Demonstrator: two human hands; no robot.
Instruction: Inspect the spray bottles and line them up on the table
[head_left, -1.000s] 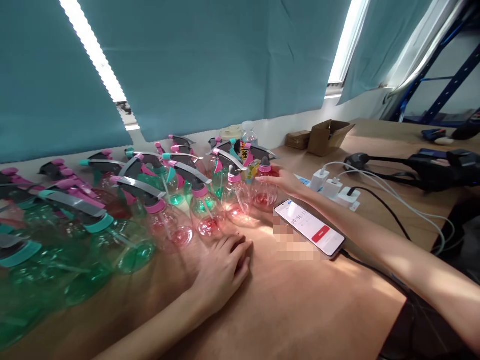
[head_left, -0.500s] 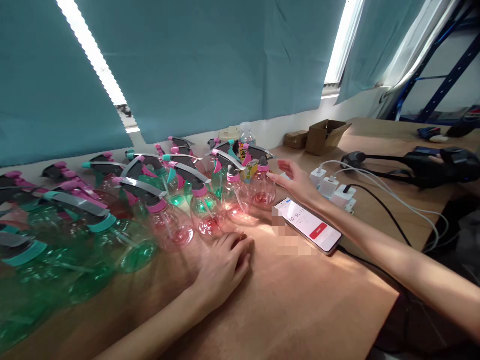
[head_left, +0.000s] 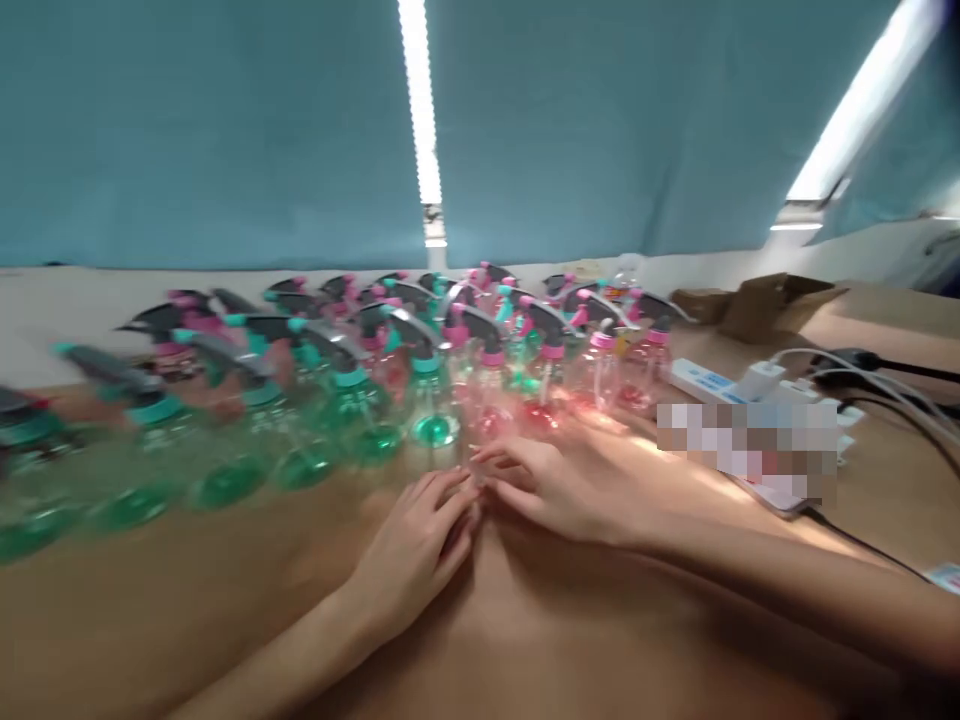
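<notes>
My left hand [head_left: 420,535] rests on the tabletop, its fingers loosely bent and apart, with nothing visible in it. Beside it my right hand [head_left: 551,490] reaches in from the right, fingers stretched out and holding nothing I can see. The fingertips of both hands meet or nearly meet; blur hides whether they touch. Just beyond them stand several spray bottles in rows: a green-tinted bottle [head_left: 433,405] with a turquoise collar, a pink-tinted bottle [head_left: 491,395] with a pink collar, and more green bottles [head_left: 367,420] to the left. Their trigger heads are grey.
On the right lies a phone [head_left: 787,500], mostly pixelated, with a cable. Behind it is a white power strip [head_left: 697,378] with plugged-in chargers [head_left: 757,380] and cords. An opened cardboard box [head_left: 776,310] sits farther back. A teal curtain [head_left: 585,130] hangs behind the bottles.
My right hand has left the pink bottle near the phone and come over beside my left hand. The view has turned left, so bottles and phone appear farther right.
</notes>
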